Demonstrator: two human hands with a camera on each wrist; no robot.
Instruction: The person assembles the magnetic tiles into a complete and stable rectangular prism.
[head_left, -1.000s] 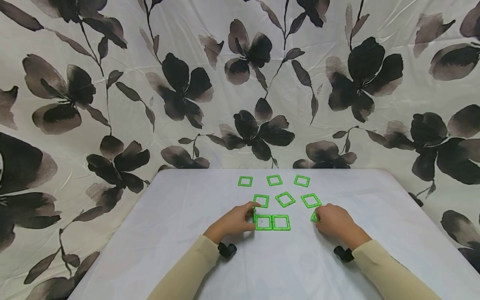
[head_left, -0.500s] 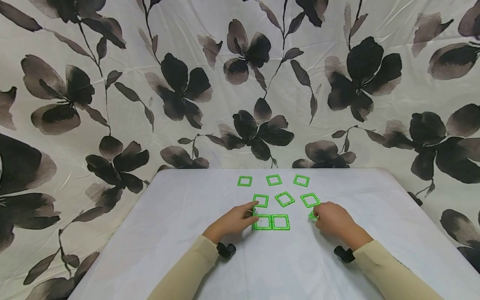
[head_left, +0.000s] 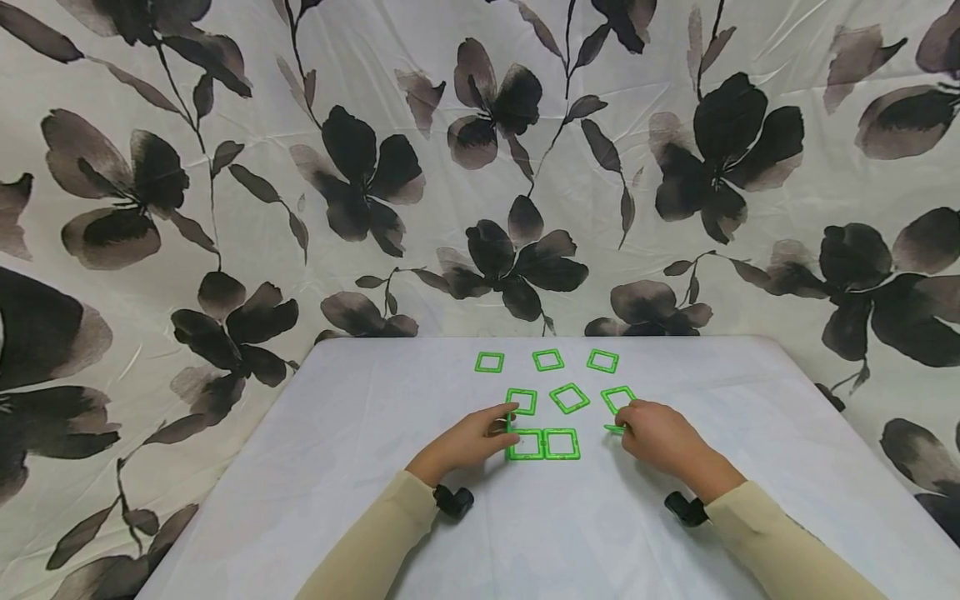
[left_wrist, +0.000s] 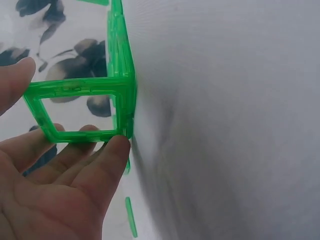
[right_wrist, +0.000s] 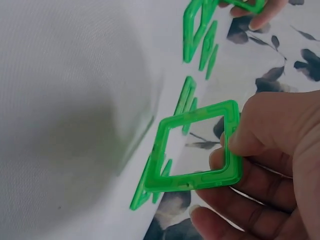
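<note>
My left hand is at the left end of two joined green square magnetic tiles, which lie flat on the table. It holds a third frame-like tile standing upright there, the thumb at one corner and fingertips along the opposite edge in the left wrist view. Farther right, my right hand pinches another green square tile by one side between thumb and fingers. That tile is raised off the table and appears almost edge-on in the head view.
Beyond my hands lie loose green tiles, among them a tilted one, one partly behind my right hand, and a back row including a left tile. A white cloth covers the table; a floral curtain hangs behind.
My right hand has shifted slightly left with its tile, which has turned to nearly edge-on. My left thumb has moved up a little against the upright tile; the flat tiles stay put.
</note>
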